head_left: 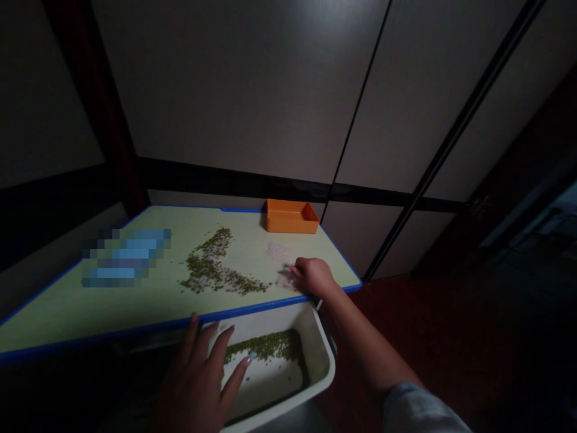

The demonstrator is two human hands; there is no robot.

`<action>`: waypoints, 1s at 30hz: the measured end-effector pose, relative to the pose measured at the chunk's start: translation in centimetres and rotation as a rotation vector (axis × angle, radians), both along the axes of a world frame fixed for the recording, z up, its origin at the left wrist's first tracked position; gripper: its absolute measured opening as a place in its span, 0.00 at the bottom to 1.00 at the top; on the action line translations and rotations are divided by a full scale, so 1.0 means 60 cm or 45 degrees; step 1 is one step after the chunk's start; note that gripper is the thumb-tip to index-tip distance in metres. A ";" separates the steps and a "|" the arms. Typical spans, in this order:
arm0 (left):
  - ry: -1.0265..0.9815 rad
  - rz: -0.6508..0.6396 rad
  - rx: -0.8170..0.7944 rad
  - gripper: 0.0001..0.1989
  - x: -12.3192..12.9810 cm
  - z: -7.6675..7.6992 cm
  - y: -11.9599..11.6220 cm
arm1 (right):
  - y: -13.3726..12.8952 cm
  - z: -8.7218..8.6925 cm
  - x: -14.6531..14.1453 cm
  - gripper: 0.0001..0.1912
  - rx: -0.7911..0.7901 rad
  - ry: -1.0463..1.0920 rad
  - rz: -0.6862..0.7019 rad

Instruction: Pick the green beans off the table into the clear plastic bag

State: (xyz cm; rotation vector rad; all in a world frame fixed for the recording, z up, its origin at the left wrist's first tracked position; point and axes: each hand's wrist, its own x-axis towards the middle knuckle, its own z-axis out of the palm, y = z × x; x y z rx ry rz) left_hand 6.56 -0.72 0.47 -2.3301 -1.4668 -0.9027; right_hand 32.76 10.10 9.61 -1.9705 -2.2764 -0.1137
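Note:
My left hand (202, 373), fingers spread, reaches over the near left side of a white plastic bin (324, 361), its fingertips close to the table's front edge. Small green grains (274, 346) lie along the far side of the bin's floor. On the table, my right hand (313, 276) is closed with its fingertips low over a pale pinkish patch (285, 281); what it pinches is hidden. A similar pale patch (278, 252) lies just beyond. Left of that hand, green grains (207, 267) are scattered in a bent band, mixed with some paler bits.
The pale green table (157, 310) has a blue rim. An orange open box (292, 225) stands at its far right edge. A pixelated blue item (130, 258) lies on the left. Light cabinet panels (234, 90) rise behind the table.

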 end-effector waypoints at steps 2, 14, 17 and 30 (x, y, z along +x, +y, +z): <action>-0.006 0.009 0.037 0.24 -0.001 -0.001 0.000 | 0.004 0.000 0.003 0.20 0.019 -0.009 -0.039; -0.019 0.013 0.060 0.22 -0.006 -0.005 0.001 | -0.002 -0.007 0.028 0.16 0.038 0.218 0.112; -0.024 0.008 0.034 0.22 -0.006 -0.008 0.002 | 0.000 -0.005 0.023 0.17 0.078 0.042 0.067; -0.055 0.003 -0.035 0.23 -0.011 -0.008 -0.001 | 0.048 0.003 -0.009 0.24 0.129 -0.268 0.113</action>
